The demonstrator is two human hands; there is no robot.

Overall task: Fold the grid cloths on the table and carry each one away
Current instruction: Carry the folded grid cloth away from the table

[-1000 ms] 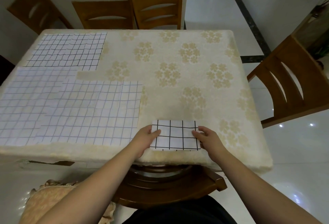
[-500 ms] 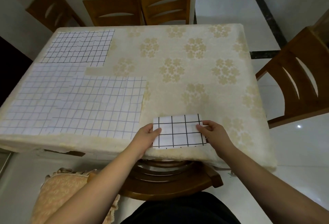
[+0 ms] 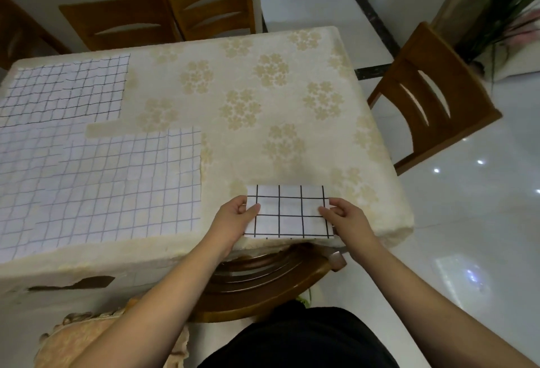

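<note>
Head camera showed a small folded cloth (image 3: 289,212) at the near edge of the bench (image 3: 263,98).
Left hand (image 3: 233,218) and right hand (image 3: 344,218) each pinched one side with their fingers, likely to lift it flat so the folds stayed. Three cloths (image 3: 111,180) lay spread out, not yet folded.

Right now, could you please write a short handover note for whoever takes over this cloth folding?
Left hand and right hand each pinch a side edge of the folded cloth at the table's near edge.
Done: this cloth is folded small.
Left: carry it away, then fold and carry off the cloths spread flat on the left: far cloth and near cloths, which overlap.
</note>
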